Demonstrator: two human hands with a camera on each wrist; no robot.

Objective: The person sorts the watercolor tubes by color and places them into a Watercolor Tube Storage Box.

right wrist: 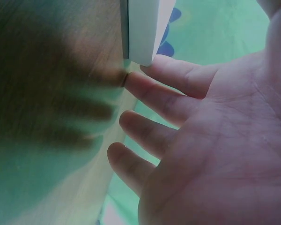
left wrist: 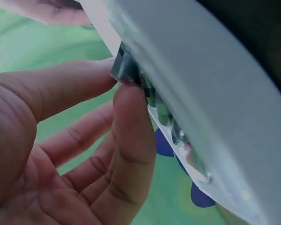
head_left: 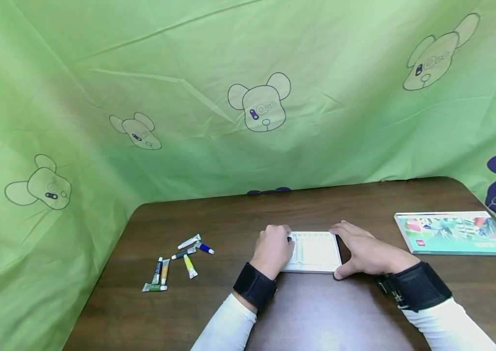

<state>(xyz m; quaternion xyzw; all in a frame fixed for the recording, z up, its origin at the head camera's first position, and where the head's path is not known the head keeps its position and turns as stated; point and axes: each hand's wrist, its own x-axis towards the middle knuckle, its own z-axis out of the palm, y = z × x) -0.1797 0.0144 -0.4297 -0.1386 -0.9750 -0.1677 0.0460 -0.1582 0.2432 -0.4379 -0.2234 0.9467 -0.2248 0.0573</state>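
A shallow white tray (head_left: pixel 315 251) lies on the table between the hands. My left hand (head_left: pixel 271 249) is at its left side, thumb and index finger pinching the dark, flattened end of a small paint tube (left wrist: pixel 125 68). More tube ends (left wrist: pixel 164 115) show in a row along the tray in the left wrist view. My right hand (head_left: pixel 362 249) holds the tray's right end, thumb at the near corner and fingers at the far one. In the right wrist view, a fingertip touches the tray's corner (right wrist: pixel 143 47), while the other fingers spread beside it.
Several small paint tubes lie loose on the left of the brown table (head_left: pixel 230 302), among them a yellow one (head_left: pixel 190 266), an orange one (head_left: pixel 165 273) and a green one (head_left: pixel 153 287). A flat teal picture box (head_left: pixel 458 236) lies at the right. Green cloth (head_left: pixel 186 122) hangs behind.
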